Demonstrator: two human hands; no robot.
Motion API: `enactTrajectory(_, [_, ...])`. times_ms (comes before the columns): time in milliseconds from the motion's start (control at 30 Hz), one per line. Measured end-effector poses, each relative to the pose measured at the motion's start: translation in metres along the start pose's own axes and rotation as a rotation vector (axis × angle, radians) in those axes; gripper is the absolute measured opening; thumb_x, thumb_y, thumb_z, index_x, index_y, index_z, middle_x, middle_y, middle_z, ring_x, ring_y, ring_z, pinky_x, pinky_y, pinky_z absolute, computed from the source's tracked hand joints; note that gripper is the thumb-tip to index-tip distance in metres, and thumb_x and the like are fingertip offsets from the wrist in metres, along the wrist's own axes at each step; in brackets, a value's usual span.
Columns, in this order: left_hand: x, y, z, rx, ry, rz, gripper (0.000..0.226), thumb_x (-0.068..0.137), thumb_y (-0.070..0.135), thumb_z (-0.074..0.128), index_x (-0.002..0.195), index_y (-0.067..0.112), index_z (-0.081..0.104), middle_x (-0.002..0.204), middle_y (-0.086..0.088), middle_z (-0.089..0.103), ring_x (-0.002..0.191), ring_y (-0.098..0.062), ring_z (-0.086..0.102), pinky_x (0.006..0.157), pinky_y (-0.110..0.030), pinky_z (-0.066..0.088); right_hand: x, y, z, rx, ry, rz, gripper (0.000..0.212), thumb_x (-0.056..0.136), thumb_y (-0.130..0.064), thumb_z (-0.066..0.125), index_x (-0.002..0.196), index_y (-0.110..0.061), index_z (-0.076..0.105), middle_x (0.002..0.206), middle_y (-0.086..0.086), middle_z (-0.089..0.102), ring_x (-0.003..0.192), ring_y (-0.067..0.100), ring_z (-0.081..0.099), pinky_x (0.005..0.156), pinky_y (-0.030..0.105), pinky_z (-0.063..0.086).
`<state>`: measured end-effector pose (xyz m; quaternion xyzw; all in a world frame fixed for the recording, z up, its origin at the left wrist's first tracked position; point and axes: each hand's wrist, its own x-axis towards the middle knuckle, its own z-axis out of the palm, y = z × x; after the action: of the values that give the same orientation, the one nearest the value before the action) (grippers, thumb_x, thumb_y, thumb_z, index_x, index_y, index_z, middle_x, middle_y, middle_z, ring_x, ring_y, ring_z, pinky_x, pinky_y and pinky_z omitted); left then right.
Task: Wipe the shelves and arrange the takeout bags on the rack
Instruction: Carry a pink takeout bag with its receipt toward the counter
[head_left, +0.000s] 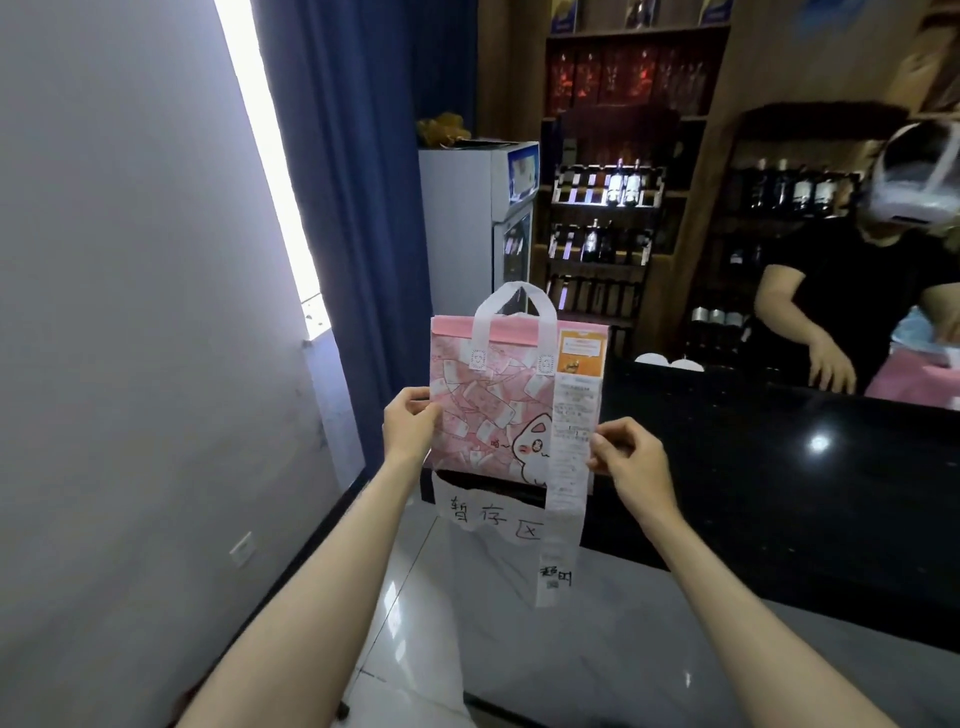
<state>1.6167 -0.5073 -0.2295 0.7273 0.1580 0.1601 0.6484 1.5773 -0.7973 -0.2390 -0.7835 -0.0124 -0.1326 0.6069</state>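
1. Setting: a shop interior with a pale wall (130, 312) at left, a blue curtain (358, 208) beside a bright vertical strip of light, and a glossy tiled floor (519, 623) below.
2. Left hand (410, 426): raised in front of the viewer, thumb and curled fingers pinching the left edge of the takeout bag (493, 405) at about mid-height.
3. Takeout bag: pink, printed with a white cartoon animal, held upright between the two hands; its white loop handles (514, 312) stand up above the top edge. Its lower edge is level with the near corner of the black counter (779, 467); whether it touches the counter cannot be told.
4. Paper sign (488, 514): white, with handwritten characters, hanging from the counter's front just below the bag.
5. Receipt (566, 467): a long white strip attached to the bag's right side below an orange card (582, 353), hanging down past the bag's bottom.
6. Right hand (628, 452): fingers curled, pinching the right edge of the bag where the receipt lies.
7. Background: a white fridge (467, 223) behind the bag, then wooden shelves of bottles (613, 208).
8. Far right: a second person in a dark shirt (852, 312) behind the counter, hand resting near its top.
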Motion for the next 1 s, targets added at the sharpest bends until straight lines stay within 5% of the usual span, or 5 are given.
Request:
enactTrajectory(267, [0.022, -0.020, 0.016, -0.095, -0.007, 0.038, 0.011, 0.094, 0.024, 0.071, 0.104, 0.020, 0.073, 0.101, -0.004, 0.075, 0.095, -0.021, 0.072, 0.072, -0.028, 0.058, 0.015, 0.014, 0.011, -0.042, 0.090, -0.013, 0.008, 0.094, -0.018, 0.070, 0.087, -0.018, 0.067, 0.083, 0.002, 0.074, 0.071, 0.017, 0.073, 0.066, 0.043, 0.065])
enactTrajectory(600, [-0.015, -0.025, 0.000, -0.024, 0.169, 0.000, 0.018, 0.095, 0.017, 0.068, 0.113, 0.020, 0.068, 0.109, 0.000, 0.071, 0.106, -0.021, 0.068, 0.094, -0.045, 0.060, -0.014, 0.010, -0.005, -0.054, 0.120, -0.014, 0.010, 0.093, -0.020, 0.070, 0.091, -0.028, 0.066, 0.083, -0.006, 0.072, 0.066, 0.016, 0.073, 0.061, 0.033, 0.064])
enactTrajectory(833, [-0.128, -0.022, -0.031, -0.020, 0.198, 0.024, 0.011, 0.094, 0.016, 0.067, 0.092, 0.025, 0.072, 0.095, 0.001, 0.074, 0.095, -0.024, 0.072, 0.090, -0.048, 0.061, -0.081, 0.001, -0.028, -0.017, -0.133, 0.021, 0.008, 0.095, -0.015, 0.067, 0.089, -0.020, 0.070, 0.086, 0.001, 0.075, 0.064, 0.017, 0.073, 0.058, 0.026, 0.061])
enactTrajectory(1000, [-0.237, -0.031, -0.067, -0.003, 0.263, 0.053, 0.006, 0.095, 0.017, 0.068, 0.095, 0.022, 0.072, 0.094, 0.000, 0.075, 0.090, -0.021, 0.073, 0.068, -0.028, 0.058, -0.155, -0.006, -0.030, 0.029, -0.383, -0.020, 0.007, 0.097, -0.016, 0.065, 0.092, -0.016, 0.069, 0.082, 0.004, 0.076, 0.064, 0.019, 0.072, 0.060, 0.032, 0.061])
